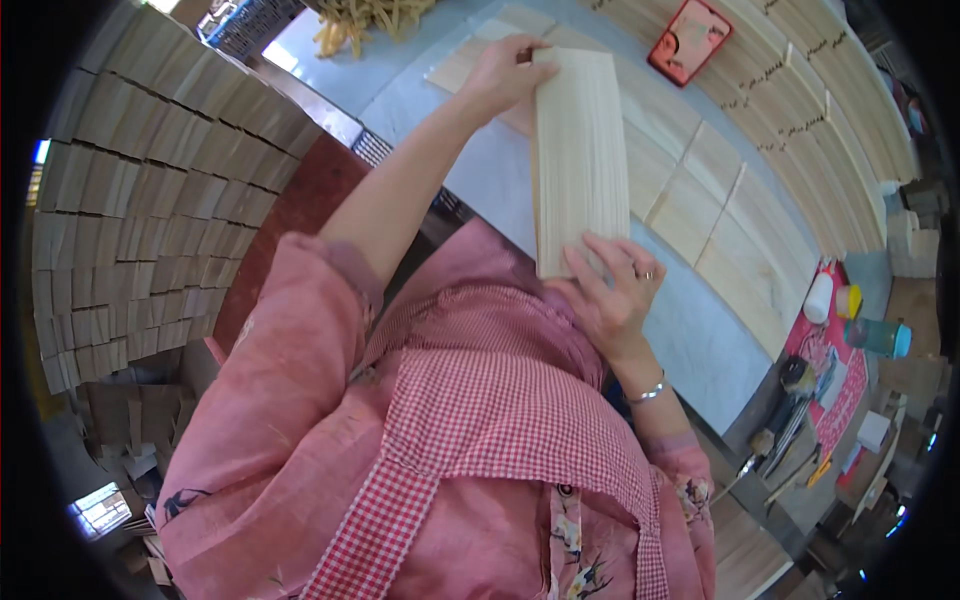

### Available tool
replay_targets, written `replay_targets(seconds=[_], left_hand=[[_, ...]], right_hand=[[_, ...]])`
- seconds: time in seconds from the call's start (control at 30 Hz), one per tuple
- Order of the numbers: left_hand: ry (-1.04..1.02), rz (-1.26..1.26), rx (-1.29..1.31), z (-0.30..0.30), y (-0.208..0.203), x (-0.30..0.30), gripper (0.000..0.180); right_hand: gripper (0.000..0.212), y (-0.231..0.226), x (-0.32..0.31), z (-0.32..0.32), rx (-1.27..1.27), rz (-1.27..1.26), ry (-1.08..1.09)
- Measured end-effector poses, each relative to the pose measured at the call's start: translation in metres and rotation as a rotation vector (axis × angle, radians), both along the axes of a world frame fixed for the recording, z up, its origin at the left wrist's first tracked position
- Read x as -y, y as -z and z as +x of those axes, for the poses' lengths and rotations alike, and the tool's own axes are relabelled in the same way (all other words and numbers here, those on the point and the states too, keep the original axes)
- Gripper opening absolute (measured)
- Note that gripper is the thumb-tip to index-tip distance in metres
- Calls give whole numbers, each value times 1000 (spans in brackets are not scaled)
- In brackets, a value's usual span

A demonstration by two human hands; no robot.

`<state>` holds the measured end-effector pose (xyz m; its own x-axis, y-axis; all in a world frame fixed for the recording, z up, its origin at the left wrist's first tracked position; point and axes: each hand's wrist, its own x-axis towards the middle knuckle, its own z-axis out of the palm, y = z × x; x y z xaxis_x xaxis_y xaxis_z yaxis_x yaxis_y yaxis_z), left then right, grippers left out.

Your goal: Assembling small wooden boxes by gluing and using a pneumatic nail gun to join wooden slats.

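Observation:
A pale stack of thin wooden boards (582, 160) stands between my hands over the table, its long layered edges facing up. My left hand (508, 75) is closed on its far end, with the thumb across the top corner. At the near end, close to my apron, my right hand (612, 295) grips the stack with fingers bent over the edge. A ring and a bracelet show on that side. Beneath and beside the stack, flat wooden panels (690, 190) lie in rows on the pale tabletop (690, 330).
High piles of boards (150, 200) rise at my left, and more stacked boards (790, 110) line the far right. A red-framed phone (690, 42) rests by them. Yellowish bands (370, 20) lie at the back. A teal-capped bottle (878, 338) and tools (785, 430) sit at right.

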<state>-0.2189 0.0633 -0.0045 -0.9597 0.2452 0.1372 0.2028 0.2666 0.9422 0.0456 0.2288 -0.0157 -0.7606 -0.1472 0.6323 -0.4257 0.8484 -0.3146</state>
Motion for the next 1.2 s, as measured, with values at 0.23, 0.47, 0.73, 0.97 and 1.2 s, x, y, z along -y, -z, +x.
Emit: replay_targets(seconds=[0.23,0.47,0.73,0.97,1.2], left_hand=[[194,-130,58,-32,16,-14,43],[151,-365,53,-30,16,-11,44],[2,-167,-326,-8,29,-11,41],[67,-305,-241,-2,7,-9,41],[193,-467,-215,-8,-11,-10,38]], right_hand=[[37,12,6,-2,-12,-9,29],[38,16,6,-2,-40,-10,33],[34,5,0,-3,-6,-15,-2],[32,3,-10,4,93,3,-80],[34,6,-9,4,78,24,-71]])
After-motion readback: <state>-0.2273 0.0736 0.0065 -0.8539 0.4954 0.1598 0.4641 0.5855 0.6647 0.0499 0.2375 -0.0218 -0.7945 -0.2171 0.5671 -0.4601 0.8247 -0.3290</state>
